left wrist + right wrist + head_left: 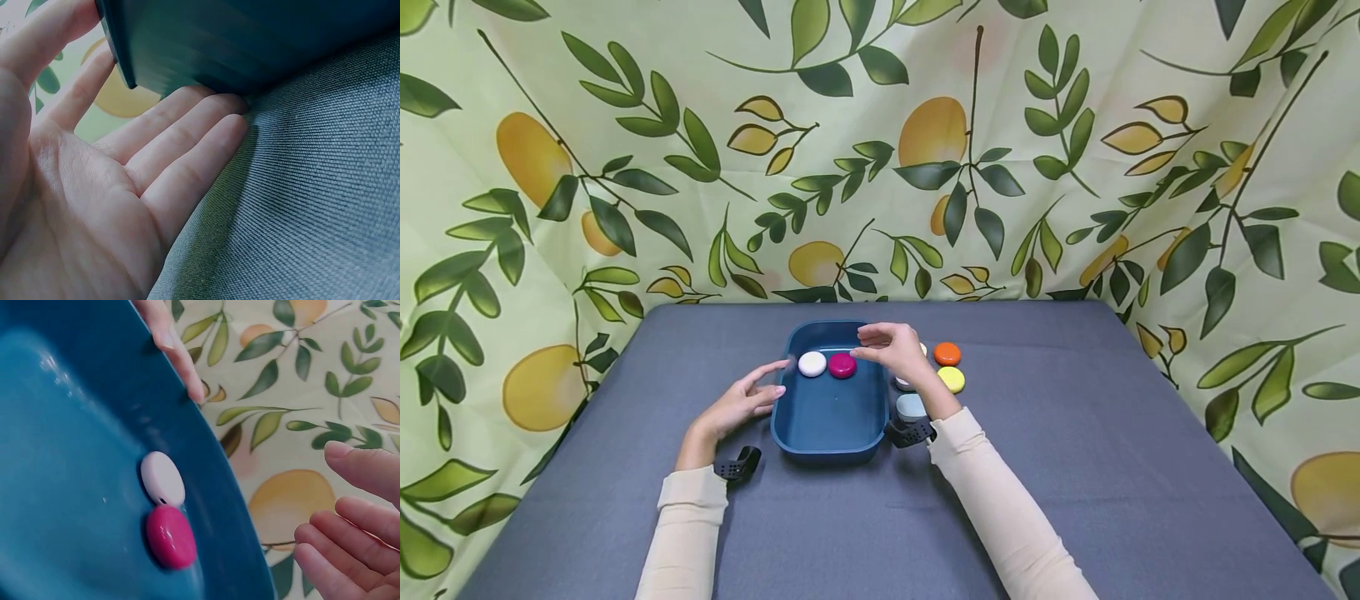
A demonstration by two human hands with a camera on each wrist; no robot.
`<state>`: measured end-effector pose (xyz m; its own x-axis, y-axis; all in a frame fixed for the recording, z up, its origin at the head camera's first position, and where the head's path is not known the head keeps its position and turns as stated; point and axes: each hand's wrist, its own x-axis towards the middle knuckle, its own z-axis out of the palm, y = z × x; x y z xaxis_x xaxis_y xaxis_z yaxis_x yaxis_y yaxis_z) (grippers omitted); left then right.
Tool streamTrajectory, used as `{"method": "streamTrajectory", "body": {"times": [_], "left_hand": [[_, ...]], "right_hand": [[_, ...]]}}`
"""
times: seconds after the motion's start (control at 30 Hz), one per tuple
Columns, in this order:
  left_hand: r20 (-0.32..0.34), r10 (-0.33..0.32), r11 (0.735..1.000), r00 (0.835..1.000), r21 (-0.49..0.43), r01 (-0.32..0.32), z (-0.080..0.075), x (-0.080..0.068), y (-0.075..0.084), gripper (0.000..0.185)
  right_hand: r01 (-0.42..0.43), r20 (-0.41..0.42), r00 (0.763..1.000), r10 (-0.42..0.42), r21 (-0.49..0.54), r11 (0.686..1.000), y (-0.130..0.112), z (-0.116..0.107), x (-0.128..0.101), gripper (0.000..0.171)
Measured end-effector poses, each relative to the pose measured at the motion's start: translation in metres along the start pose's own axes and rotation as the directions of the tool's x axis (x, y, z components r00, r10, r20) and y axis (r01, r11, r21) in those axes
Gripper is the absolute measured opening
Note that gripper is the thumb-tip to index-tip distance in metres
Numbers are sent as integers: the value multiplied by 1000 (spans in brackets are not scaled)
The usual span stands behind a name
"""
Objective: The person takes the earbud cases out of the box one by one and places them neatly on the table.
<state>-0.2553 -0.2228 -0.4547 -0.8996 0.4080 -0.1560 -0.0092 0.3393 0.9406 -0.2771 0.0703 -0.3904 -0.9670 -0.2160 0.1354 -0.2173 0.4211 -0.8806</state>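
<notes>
Here a dark blue tray (pixel 790 417) sits on a counter (pixel 1075 467) covered in grey cloth, with a person's two hands at its sides. The left hand (pixel 741 404) lies against the tray's left wall, palm turned toward it; its fingers (pixel 181 144) are straight, resting on the cloth and touching the outside of the wall, so its grip is wide and holds nothing. The right hand (pixel 891 346) hovers above the tray's far right edge with its fingers (pixel 340 540) loosely extended and apart from everything, so this grip is also wide and empty.

Inside the tray, near its far end, a white disc (pixel 812 363) and a magenta disc (pixel 842 365) lie flat side by side, touching each other. In the right wrist view the same pair shows close to the tray's wall, the white disc (pixel 162 478) just beyond the magenta disc (pixel 170 536).

Outside the tray, on the cloth to its right, lie more discs: an orange disc (pixel 947 353) farthest away, a yellow disc (pixel 951 379) just in front of it, and a pale blue disc (pixel 911 407) close to the tray's right wall beside the right wrist. Another pale piece there is mostly hidden behind the right hand. A cloth printed with leaves and lemons (pixel 625 167) hangs behind and around the counter.
</notes>
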Motion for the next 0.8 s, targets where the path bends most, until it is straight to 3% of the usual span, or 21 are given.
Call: {"method": "streamTrajectory", "body": {"times": [0.37, 0.67, 0.8], "left_hand": [[-3, -4, 1000, 1000, 1, 4, 0, 0, 0, 63], [-3, -2, 1000, 1000, -14, 2, 0, -1, -1, 62], [-5, 3, 1000, 1000, -8, -3, 0, 0, -1, 62]], "right_hand": [[-81, 16, 997, 82, -50, 995, 0, 33, 28, 44], [-161, -11, 987, 161, -97, 982, 11, 53, 37, 45], [-162, -11, 987, 163, -167, 973, 16, 60, 39, 46]]}}
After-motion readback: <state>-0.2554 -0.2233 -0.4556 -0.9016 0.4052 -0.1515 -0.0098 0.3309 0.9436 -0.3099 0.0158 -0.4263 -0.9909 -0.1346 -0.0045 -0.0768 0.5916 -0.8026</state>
